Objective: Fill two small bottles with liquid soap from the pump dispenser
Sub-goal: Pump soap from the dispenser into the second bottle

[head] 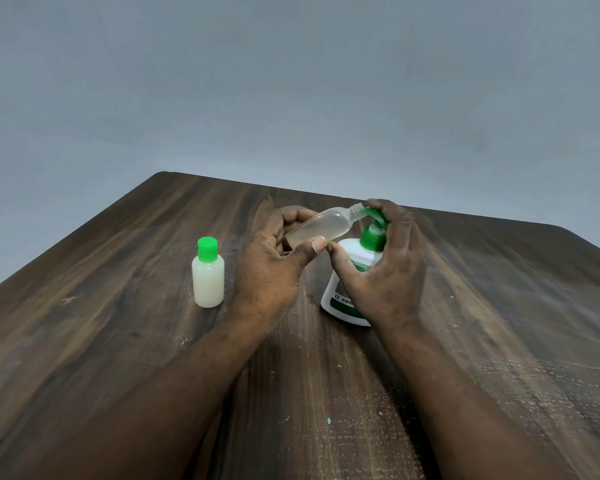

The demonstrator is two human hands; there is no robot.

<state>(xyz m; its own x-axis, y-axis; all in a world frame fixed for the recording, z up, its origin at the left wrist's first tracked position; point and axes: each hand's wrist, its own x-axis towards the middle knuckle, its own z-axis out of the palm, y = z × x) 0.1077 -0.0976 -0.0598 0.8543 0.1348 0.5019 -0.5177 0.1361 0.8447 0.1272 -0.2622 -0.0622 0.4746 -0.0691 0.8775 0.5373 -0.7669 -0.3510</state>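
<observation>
My left hand point(271, 265) holds a small clear uncapped bottle point(323, 225) tilted on its side, its threaded neck pressed to the green nozzle of the pump dispenser point(352, 268). Some pale liquid lies in the bottle's lower end. My right hand point(385, 271) wraps the white dispenser body, with its fingers over the green pump head point(374, 226). A second small bottle point(208, 273), full of whitish soap and closed with a green cap, stands upright to the left of my left hand. The loose cap of the open bottle is not visible.
Everything sits on a dark wooden table point(118, 341) with a worn, scratched surface. Its far edge and rounded corners lie just behind the dispenser, against a plain grey wall point(291, 81).
</observation>
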